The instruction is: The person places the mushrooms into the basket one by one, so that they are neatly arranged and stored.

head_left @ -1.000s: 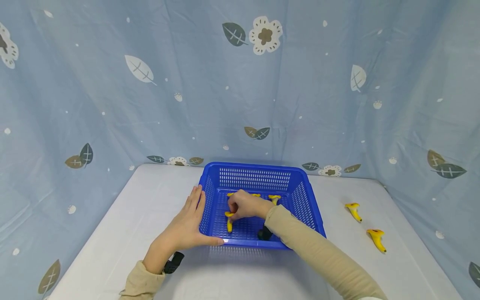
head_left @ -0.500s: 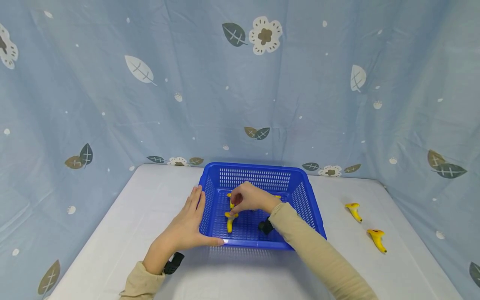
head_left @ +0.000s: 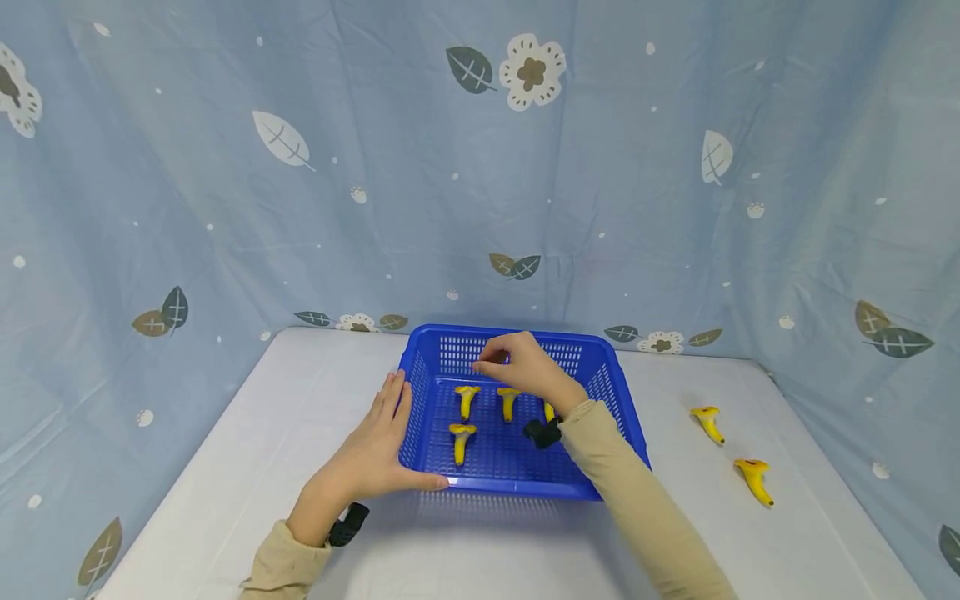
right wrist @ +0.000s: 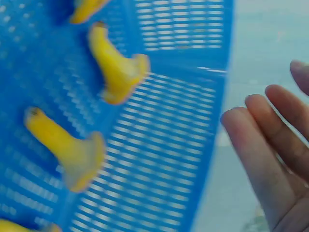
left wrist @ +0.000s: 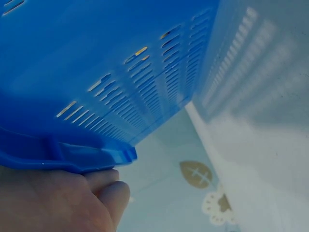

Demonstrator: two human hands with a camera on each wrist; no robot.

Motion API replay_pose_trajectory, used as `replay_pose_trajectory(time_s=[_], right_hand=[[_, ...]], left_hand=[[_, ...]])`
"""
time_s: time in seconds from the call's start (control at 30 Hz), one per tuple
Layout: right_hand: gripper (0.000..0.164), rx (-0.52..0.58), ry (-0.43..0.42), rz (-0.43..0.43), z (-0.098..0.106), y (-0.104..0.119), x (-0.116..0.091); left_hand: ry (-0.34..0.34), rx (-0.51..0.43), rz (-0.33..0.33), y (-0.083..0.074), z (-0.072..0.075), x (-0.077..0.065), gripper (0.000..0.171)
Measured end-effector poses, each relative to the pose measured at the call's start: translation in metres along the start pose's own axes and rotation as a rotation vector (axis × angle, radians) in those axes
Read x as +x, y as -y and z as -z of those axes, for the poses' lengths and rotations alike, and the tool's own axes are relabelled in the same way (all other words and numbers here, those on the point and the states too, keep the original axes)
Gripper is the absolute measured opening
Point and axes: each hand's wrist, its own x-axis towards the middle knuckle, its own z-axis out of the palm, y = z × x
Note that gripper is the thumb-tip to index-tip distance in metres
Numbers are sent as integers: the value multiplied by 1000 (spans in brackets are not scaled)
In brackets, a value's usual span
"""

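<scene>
In the head view a blue plastic basket [head_left: 517,486] stands on the white table. Several yellow chanterelle mushrooms lie in it: a front one [head_left: 461,446], a rear-left mushroom [head_left: 466,403], a rear-middle mushroom [head_left: 507,405], and one [head_left: 550,412] partly covered by the right arm. My left hand [head_left: 371,446] rests on the basket's left and front rim, its fingers and thumb spread straight. Above the back of the basket hovers my right hand [head_left: 525,365], holding nothing. The right wrist view shows its fingers [right wrist: 256,150] loosely extended beside the basket rim, apart from it.
Two more chanterelle mushrooms, one farther back [head_left: 708,423] and one nearer [head_left: 754,481], lie on the table right of the basket. A patterned blue curtain [head_left: 420,208] hangs behind the table. Black wrist straps show on both arms.
My right hand has let go of the front mushroom and risen away toward the back right, uncovering the mushrooms beneath. The left hand stays on the rim.
</scene>
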Motion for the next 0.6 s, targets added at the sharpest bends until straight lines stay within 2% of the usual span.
replay_pose_trajectory(time_s=[0.33, 0.6], right_hand=[[9, 26, -142, 41, 42, 14, -22], [10, 97, -252, -42, 81, 17, -62]], left_hand=[[-10, -5, -5, 0, 0, 1, 146], [-12, -3, -8, 0, -2, 0, 145]])
